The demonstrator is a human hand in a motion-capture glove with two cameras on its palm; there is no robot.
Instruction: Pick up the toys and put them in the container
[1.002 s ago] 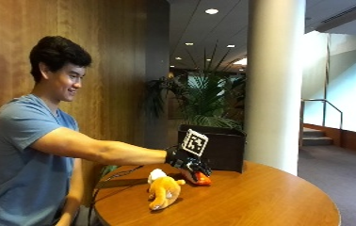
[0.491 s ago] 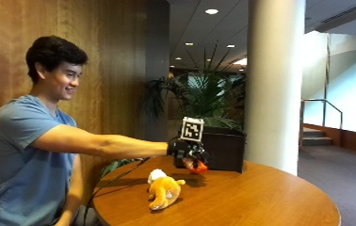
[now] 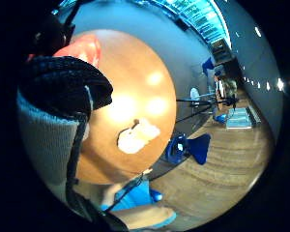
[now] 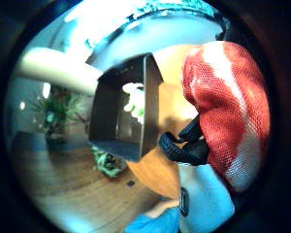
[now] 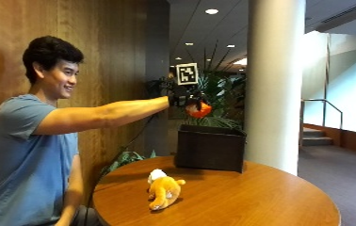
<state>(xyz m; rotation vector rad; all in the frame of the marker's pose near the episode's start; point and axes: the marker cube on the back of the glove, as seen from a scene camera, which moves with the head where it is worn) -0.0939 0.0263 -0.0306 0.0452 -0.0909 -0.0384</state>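
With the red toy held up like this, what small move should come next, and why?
Probably lower the hand straight down and let go. It grips the red toy in the air above the dark container, whose open top shows beside the toy in the thumb side palm view. The yellow plush toy lies on the table, left for after.

A wood-panelled wall (image 5: pixel 109 56) runs along the left. A thick white round column (image 5: pixel 275 84) stands behind the round wooden table (image 5: pixel 240 197), with leafy plants (image 5: pixel 225 101) beyond it. Recessed ceiling lights (image 5: pixel 212 11) glow overhead. At the far right, steps with a handrail (image 5: pixel 322 106) rise beside bright glazing (image 5: pixel 353 80), above grey carpet (image 5: pixel 347 183).
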